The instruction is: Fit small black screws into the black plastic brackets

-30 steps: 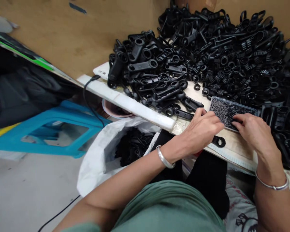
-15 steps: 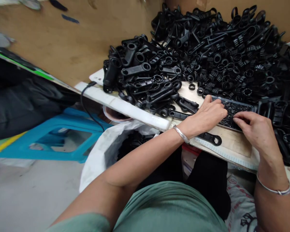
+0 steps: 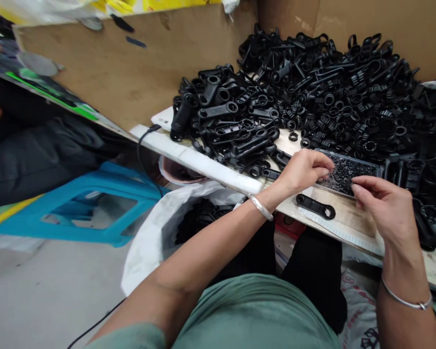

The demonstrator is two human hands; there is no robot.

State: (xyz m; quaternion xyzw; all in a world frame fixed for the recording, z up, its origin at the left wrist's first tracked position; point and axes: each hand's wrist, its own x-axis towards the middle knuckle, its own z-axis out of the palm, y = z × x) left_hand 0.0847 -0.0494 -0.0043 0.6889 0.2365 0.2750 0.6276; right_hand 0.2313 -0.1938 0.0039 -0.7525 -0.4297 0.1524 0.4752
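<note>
A shallow clear tray (image 3: 352, 158) on the bench holds a heap of tiny dark pieces (image 3: 343, 173). Over its left part is my left hand (image 3: 305, 169), thumb and forefinger pinched together; whatever sits between them is too small to make out. At the tray's right front corner my right hand (image 3: 387, 201) also pinches with its fingertips, and anything in them is hidden. Just in front of the tray, a flat black plastic arm with a toothed round hole (image 3: 315, 207) lies by the bench's front edge.
Behind the tray rises a big pile of black plastic arms and rings (image 3: 334, 97). Cardboard walls (image 3: 131, 72) stand around the bench. A white sack (image 3: 141, 257) with black parts hangs open below the left edge. A blue stool (image 3: 83, 203) is at left.
My left hand has drawn back slightly left, and its fingers now pinch at the tray's left side. My right hand remains at the tray's right corner. The camera view has shifted a little.
</note>
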